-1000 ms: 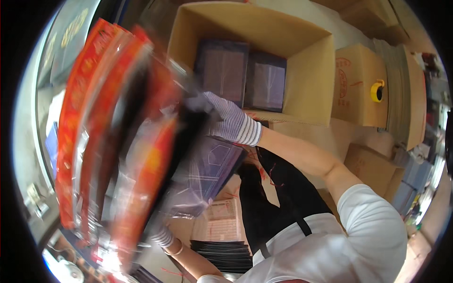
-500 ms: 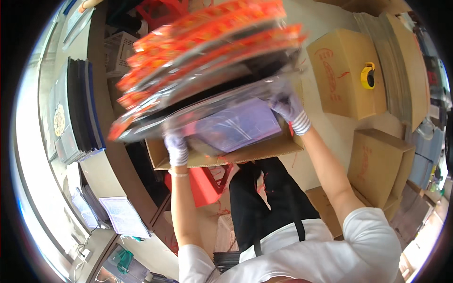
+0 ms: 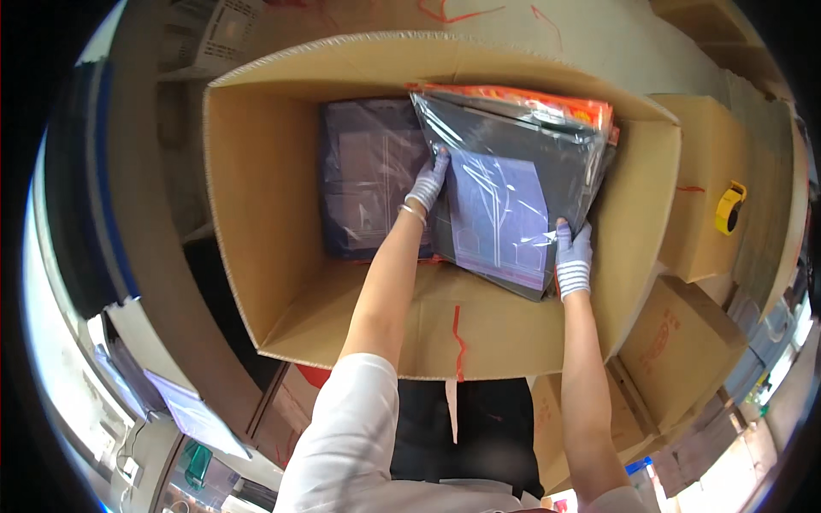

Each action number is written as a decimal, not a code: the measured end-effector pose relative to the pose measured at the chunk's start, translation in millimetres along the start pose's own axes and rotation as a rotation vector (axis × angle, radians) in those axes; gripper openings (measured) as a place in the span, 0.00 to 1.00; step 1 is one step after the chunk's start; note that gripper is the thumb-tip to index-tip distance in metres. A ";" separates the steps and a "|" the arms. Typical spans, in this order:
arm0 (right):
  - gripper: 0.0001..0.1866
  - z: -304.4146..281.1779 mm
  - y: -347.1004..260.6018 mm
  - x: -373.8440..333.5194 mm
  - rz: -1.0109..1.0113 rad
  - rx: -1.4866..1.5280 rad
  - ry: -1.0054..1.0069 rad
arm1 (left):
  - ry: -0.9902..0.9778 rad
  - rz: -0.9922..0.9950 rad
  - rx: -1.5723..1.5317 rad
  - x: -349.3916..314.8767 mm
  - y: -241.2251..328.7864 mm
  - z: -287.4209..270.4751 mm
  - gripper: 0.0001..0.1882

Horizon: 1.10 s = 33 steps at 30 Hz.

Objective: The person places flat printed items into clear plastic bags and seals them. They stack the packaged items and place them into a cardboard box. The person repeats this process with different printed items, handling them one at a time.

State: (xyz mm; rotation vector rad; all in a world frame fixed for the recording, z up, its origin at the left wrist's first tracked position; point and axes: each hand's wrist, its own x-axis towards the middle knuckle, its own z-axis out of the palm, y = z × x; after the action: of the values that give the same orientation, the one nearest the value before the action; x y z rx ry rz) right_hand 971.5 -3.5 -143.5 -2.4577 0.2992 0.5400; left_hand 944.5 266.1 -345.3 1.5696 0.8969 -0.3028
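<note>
A large open cardboard box (image 3: 487, 342) lies in front of me. In its right half is a tilted stack of clear plastic packs (image 3: 569, 158), dark grey with a purple printed panel on top and red-orange strips along the far edge. My left hand (image 3: 430, 178), in a white and lilac glove with a striped cuff, grips the stack's left edge, thumb on top. My right hand (image 3: 575, 256), gloved the same, holds its near right corner. Another plastic-wrapped dark purple pack (image 3: 372, 184) lies flat in the box's left half. The fingers beneath the stack are hidden.
A yellow tape measure (image 3: 729, 208) sits on a closed carton (image 3: 697, 188) at the right, with another carton (image 3: 680, 350) nearer me. Dark flat folders (image 3: 90, 197) stand on a shelf at the left. A red string (image 3: 459, 342) hangs over the box's near wall.
Both hands have lowered the fanned-out stack from above the box into its right half. My view has shifted so that the box now fills the middle.
</note>
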 end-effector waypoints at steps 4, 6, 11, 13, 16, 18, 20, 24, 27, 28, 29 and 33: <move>0.37 14.2 -13.9 43.1 0.156 -0.290 -0.009 | -0.155 -0.216 0.317 34.6 12.7 19.5 0.59; 0.33 -1.5 -30.4 57.9 0.258 -0.295 -0.085 | -0.247 -0.270 0.292 39.9 32.5 31.2 0.57; 0.32 -5.1 -80.8 33.6 0.045 -0.512 -0.067 | -0.267 -0.327 0.269 51.9 -15.1 23.4 0.57; 0.33 -1.9 -55.4 33.9 0.076 -0.438 -0.022 | -0.299 -0.263 0.237 30.9 5.7 41.2 0.56; 0.35 19.0 -0.7 68.4 0.138 -0.442 -0.040 | -0.245 -0.248 0.216 32.4 -5.3 36.4 0.55; 0.35 20.1 31.0 94.0 0.185 -0.430 -0.078 | -0.175 -0.267 0.112 26.0 -2.3 42.9 0.53; 0.34 19.3 25.4 105.1 0.199 -0.365 -0.168 | -0.224 -0.373 -0.033 33.1 -33.5 25.6 0.46; 0.37 4.8 -40.7 49.8 0.043 -0.603 -0.032 | -0.090 -0.463 -0.043 24.7 -56.3 0.0 0.36; 0.39 8.9 -24.1 34.9 0.082 -0.543 -0.210 | -0.050 -0.226 -0.146 -20.7 -10.7 18.5 0.36; 0.38 34.9 2.5 35.9 0.040 -0.579 -0.203 | 0.037 -0.095 -0.001 -14.2 -35.0 17.2 0.35; 0.38 51.2 4.0 43.8 0.117 -0.611 -0.294 | 0.035 -0.043 0.035 -9.1 -54.3 15.5 0.37; 0.34 95.9 84.4 90.9 0.184 -0.676 -0.408 | -0.081 0.040 0.173 -0.8 -34.2 37.3 0.46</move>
State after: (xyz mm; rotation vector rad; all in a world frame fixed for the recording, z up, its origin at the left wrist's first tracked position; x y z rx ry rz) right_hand 995.1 -21.1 -297.5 -2.8686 0.1915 1.3872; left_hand 931.4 229.7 -377.9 1.7201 0.7918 -0.4216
